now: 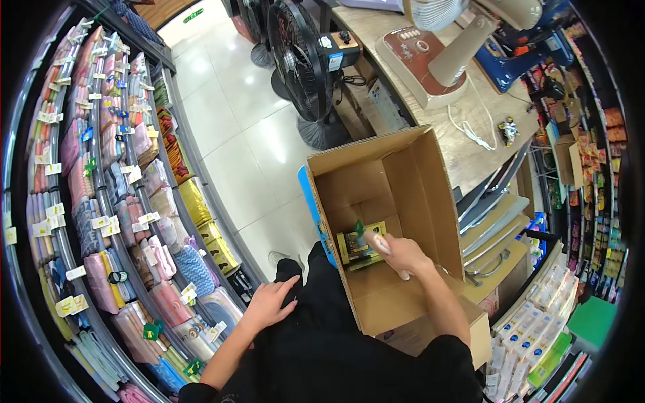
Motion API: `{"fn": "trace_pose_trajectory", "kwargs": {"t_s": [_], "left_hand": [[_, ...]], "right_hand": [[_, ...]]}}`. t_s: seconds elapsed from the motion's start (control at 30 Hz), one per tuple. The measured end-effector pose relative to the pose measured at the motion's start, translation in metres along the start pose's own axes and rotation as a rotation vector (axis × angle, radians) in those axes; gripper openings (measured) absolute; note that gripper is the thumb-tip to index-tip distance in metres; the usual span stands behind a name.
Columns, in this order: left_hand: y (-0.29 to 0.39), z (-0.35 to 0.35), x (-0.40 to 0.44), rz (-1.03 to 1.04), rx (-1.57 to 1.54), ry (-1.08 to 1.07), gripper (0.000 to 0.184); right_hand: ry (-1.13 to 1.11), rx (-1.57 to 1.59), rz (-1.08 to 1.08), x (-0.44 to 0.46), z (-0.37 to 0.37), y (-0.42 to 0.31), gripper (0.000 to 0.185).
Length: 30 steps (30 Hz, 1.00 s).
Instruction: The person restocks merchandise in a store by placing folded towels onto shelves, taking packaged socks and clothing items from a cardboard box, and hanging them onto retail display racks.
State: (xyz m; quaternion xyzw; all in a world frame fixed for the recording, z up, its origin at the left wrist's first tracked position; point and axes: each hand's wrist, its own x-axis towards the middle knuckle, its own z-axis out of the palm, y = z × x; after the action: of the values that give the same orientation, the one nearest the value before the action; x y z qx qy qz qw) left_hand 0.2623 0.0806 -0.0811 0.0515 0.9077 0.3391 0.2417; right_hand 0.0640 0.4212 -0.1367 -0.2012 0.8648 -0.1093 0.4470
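Nearest, along the bottom, a black shirt (289,366); then, left to right, racked folded towels (101,285), a pale tiled floor (222,111) with a black fan (295,50), an open-topped cardboard box (416,181), a wooden table (474,111) bearing a brown-topped fan base (426,67), and bright packets (591,168). Left hand (271,305) empty, loosely spread over black trousers (329,295); well to its right, above yellow packs (353,248) inside the box, a small, blurred pale item (376,242) in the grip of the right hand (406,255), with fingers curled around it.

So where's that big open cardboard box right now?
In the head view, the cardboard box is just right of centre, beside the wooden table, the right hand over its opening.
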Motion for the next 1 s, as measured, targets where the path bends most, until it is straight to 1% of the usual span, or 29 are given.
{"fn": "trace_pose_trajectory", "kwargs": {"t_s": [0.03,0.07,0.1,0.13,0.17,0.2,0.23,0.27,0.3,0.33,0.37,0.4,0.43,0.47,0.5,0.57,0.6,0.63,0.73,0.77,0.8,0.83,0.87,0.9,0.93,0.97,1.0], "left_hand": [[-0.005,0.001,-0.003,0.022,0.002,0.011,0.06],[-0.01,0.002,-0.006,0.044,-0.039,0.043,0.06],[-0.015,0.001,-0.009,0.068,-0.08,0.075,0.06],[-0.02,-0.001,-0.012,0.06,-0.143,0.067,0.059],[-0.021,-0.005,-0.017,0.087,-0.138,0.084,0.059],[-0.022,-0.01,-0.021,0.056,-0.274,0.096,0.059],[-0.024,-0.015,-0.024,0.024,-0.412,0.114,0.058],[-0.023,-0.024,-0.027,0.006,-0.557,0.117,0.055],[-0.027,-0.026,-0.029,0.013,-0.559,0.154,0.055],[-0.034,-0.025,-0.03,0.013,-0.753,0.185,0.052],[-0.041,-0.027,-0.032,0.018,-0.944,0.223,0.05],[-0.042,-0.033,-0.034,0.084,-1.128,0.243,0.042],[-0.047,-0.037,-0.037,0.085,-1.124,0.3,0.042],[-0.054,-0.041,-0.04,0.089,-1.34,0.246,0.044],[-0.059,-0.047,-0.045,0.103,-1.556,0.19,0.045],[-0.052,-0.061,-0.066,0.148,-1.725,0.116,0.055],[-0.069,-0.052,-0.066,0.18,-1.869,-0.019,0.063],[-0.069,-0.054,-0.077,0.188,-1.884,0.055,0.063],[-0.063,-0.061,-0.113,0.492,-2.276,-0.088,0.066],[-0.065,-0.061,-0.129,0.624,-2.384,-0.121,0.067],[-0.07,-0.058,-0.147,0.774,-2.478,-0.157,0.068],[-0.08,-0.047,-0.159,0.8,-2.485,-0.049,0.068],[-0.093,-0.033,-0.166,0.792,-2.541,0.012,0.068],[-0.102,-0.025,-0.175,0.787,-2.594,0.053,0.069],[-0.097,-0.028,-0.189,0.824,-2.531,0.193,0.068],[-0.099,-0.024,-0.198,0.84,-2.528,0.234,0.068],[-0.101,-0.019,-0.204,0.973,-2.535,0.328,0.068]], "right_hand": [[0.067,0.055,0.089,-0.018,-0.016,-0.012,0.035],[0.122,0.129,0.088,-0.037,-0.029,-0.019,0.041],[0.15,0.121,0.098,-0.055,-0.04,-0.03,0.041],[0.244,0.225,0.047,-0.074,-0.051,-0.043,0.044],[0.338,0.324,-0.011,-0.094,-0.062,-0.057,0.048],[0.368,0.342,-0.053,-0.111,-0.073,-0.075,0.052],[0.396,0.315,-0.068,-0.124,-0.08,-0.091,0.052],[0.423,0.399,-0.156,-0.135,-0.084,-0.108,0.05],[0.434,0.483,-0.25,-0.145,-0.086,-0.126,0.047],[0.367,0.56,-0.275,-0.155,-0.092,-0.147,0.043],[0.359,0.532,-0.313,-0.162,-0.095,-0.167,0.043],[0.281,0.607,-0.419,-0.169,-0.096,-0.185,0.041],[0.192,0.681,-0.522,-0.176,-0.096,-0.205,0.04],[0.12,0.82,-0.548,-0.183,-0.097,-0.229,0.037],[0.09,0.789,-0.589,-0.177,-0.094,-0.244,0.037],[-0.021,0.907,-0.796,-0.16,-0.087,-0.274,0.038],[-0.099,0.897,-0.808,-0.142,-0.082,-0.286,0.041],[-0.156,0.865,-0.832,-0.124,-0.077,-0.303,0.041],[-0.284,0.796,-0.627,-0.08,-0.051,-0.366,0.048],[-0.368,0.754,-0.654,-0.069,-0.039,-0.384,0.048],[-0.374,0.736,-0.645,-0.058,-0.028,-0.395,0.048],[-0.37,0.721,-0.634,-0.046,-0.018,-0.401,0.049],[-0.417,0.694,-0.601,-0.03,-0.009,-0.399,0.057],[-0.462,0.666,-0.619,-0.018,0.002,-0.401,0.057],[-0.58,0.816,-0.646,-0.006,0.012,-0.402,0.062],[-0.694,0.969,-0.656,0.004,0.021,-0.402,0.068],[-0.72,0.974,-0.673,0.01,0.03,-0.407,0.074]]}}
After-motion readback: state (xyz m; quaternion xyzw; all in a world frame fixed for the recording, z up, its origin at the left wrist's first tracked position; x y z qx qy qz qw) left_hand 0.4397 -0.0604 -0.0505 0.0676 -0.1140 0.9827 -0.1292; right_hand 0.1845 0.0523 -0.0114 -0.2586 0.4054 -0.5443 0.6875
